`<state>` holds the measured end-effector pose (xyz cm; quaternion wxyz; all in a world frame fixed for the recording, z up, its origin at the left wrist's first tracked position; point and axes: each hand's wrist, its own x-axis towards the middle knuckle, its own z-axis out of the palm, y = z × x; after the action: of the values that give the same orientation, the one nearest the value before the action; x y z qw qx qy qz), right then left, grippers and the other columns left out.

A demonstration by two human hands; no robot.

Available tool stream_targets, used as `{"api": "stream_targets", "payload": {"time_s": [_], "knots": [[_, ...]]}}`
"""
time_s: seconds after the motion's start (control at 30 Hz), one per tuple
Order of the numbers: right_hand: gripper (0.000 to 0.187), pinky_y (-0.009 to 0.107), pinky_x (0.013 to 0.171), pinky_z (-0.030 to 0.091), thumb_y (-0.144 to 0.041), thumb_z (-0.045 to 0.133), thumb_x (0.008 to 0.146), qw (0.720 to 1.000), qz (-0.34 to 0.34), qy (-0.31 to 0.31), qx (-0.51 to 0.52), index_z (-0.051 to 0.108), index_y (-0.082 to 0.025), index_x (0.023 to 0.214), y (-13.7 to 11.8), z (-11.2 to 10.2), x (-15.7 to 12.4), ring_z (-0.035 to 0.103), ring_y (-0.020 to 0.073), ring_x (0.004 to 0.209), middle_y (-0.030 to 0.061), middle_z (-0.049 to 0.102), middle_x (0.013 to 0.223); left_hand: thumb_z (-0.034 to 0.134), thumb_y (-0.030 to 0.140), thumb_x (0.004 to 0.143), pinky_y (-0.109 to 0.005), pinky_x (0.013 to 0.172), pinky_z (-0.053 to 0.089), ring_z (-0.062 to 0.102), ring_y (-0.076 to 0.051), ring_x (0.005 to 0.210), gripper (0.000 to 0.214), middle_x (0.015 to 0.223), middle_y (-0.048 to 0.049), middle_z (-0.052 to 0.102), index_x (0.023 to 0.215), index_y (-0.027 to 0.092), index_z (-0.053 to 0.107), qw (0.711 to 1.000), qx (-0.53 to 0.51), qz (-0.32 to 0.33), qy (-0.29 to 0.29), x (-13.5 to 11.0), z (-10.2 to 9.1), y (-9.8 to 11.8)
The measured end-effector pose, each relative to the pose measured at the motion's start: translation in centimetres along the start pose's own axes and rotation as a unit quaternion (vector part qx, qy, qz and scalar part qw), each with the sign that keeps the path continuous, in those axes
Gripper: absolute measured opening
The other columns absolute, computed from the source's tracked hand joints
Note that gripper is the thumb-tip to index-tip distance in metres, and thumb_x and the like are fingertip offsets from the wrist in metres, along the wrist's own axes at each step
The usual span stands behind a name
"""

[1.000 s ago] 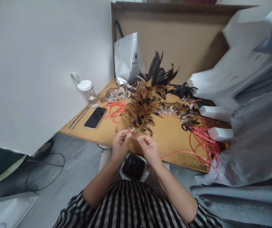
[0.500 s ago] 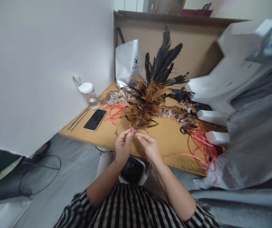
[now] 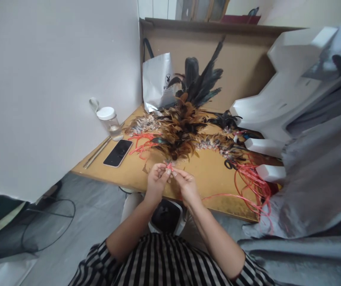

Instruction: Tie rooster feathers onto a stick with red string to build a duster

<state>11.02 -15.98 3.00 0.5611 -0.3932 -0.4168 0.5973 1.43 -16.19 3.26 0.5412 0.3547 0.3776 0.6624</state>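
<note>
A bunch of brown and black feathers (image 3: pixel 185 123) fans away from me, its base bound with red plastic string (image 3: pixel 169 167). My left hand (image 3: pixel 157 178) is closed in a pinch on the bound base of the feather bunch. Thumb and forefinger of my right hand (image 3: pixel 186 184) press together on the red string just beside it, close to the left fingertips. Exactly how the string winds there is hidden by my fingers. More feathers in rows (image 3: pixel 218 143) lie on the table behind and to the right, and a speckled pile (image 3: pixel 145 123) to the left.
On the left of the wooden table (image 3: pixel 214 178) are a phone (image 3: pixel 118 153), thin sticks (image 3: pixel 97 152) and a white-lidded jar (image 3: pixel 110 124). A silver bag (image 3: pixel 157 83) stands behind. To the right lie loose red strings (image 3: pixel 252 182), black scissors handles (image 3: pixel 229 164) and white foam pieces (image 3: pixel 270 173).
The feather bunch has turned in my hands, and its long black feathers spread differently. My left fingers have curled more around the base. The view has shifted slightly.
</note>
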Motion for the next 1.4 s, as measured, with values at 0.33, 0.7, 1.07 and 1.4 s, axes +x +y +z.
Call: {"api": "stream_targets", "payload": {"time_s": [0.33, 0.7, 1.07, 1.4], "knots": [[0.027, 0.034, 0.083, 0.045, -0.039, 0.064, 0.072, 0.999, -0.027, -0.001, -0.043, 0.072, -0.021, 0.09, -0.8, -0.2, 0.3, 0.061, 0.0188, 0.081, 0.0033, 0.07, 0.078, 0.07, 0.031, 0.066, -0.019, 0.05, 0.03, 0.04, -0.006, 0.053, 0.022, 0.057, 0.0018, 0.049, 0.074, 0.012, 0.063, 0.994, -0.042, -0.079, -0.06, 1.0, 0.0, 0.7], [0.038, 0.021, 0.046, 0.028, -0.047, 0.052, 0.079, 0.97, 0.007, -0.017, -0.241, 0.062, -0.016, 0.059, -5.1, -9.6, -0.7, 0.034, 0.0079, 0.043, -0.0046, 0.044, 0.042, 0.073, 0.013, 0.059, -0.015, 0.047, 0.034, 0.046, -0.005, 0.056, 0.021, 0.074, -0.0042, 0.06, 0.078, 0.009, 0.064, 0.98, -0.125, -0.148, -0.043, 4.9, -0.9, 1.2], [0.024, 0.024, 0.053, 0.033, -0.034, 0.056, 0.072, 0.873, -0.041, 0.068, -0.481, 0.07, -0.015, 0.07, -6.1, -14.1, 6.5, 0.05, 0.0133, 0.055, 0.0008, 0.063, 0.06, 0.058, 0.002, 0.073, -0.009, 0.046, 0.036, 0.048, -0.002, 0.058, 0.013, 0.077, -0.0021, 0.056, 0.081, 0.012, 0.059, 0.939, -0.246, -0.223, -0.083, 10.2, -0.3, -1.6], [0.023, 0.028, 0.072, 0.041, -0.023, 0.051, 0.077, 0.72, -0.038, 0.12, -0.682, 0.07, -0.017, 0.089, -3.3, -10.5, 15.5, 0.061, 0.0212, 0.082, 0.0121, 0.069, 0.087, 0.057, 0.004, 0.075, -0.008, 0.045, 0.037, 0.048, -0.002, 0.058, 0.01, 0.079, -0.0025, 0.054, 0.081, 0.012, 0.057, 0.936, -0.258, -0.227, -0.08, 10.7, -0.7, -2.8]]}}
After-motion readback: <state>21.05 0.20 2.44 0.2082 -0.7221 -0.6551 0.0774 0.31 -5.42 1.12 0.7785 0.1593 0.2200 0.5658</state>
